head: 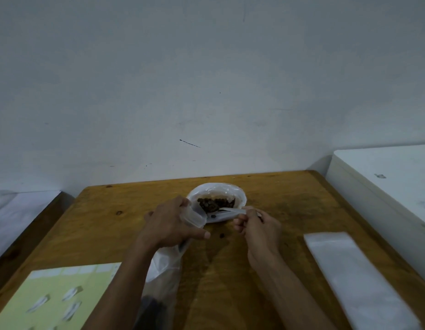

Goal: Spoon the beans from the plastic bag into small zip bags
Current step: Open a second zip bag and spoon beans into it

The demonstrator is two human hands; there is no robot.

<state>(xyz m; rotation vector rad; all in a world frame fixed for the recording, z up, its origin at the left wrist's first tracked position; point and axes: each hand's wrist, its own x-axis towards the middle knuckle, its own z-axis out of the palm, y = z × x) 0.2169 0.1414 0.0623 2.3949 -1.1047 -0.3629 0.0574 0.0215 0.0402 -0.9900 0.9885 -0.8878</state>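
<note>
Dark beans (211, 203) are seen inside an open plastic bag (237, 195) lying on a wooden table (266, 270), just beyond both hands. A white plastic spoon (231, 210) is pinched in the closed fingers of the right hand (256, 228), its bowl among the beans. A small clear zip bag (193, 216) is gripped by the left hand (168, 222), mouth toward the beans. A flat stack of clear bags (356, 277) lies to the right of the right hand.
</note>
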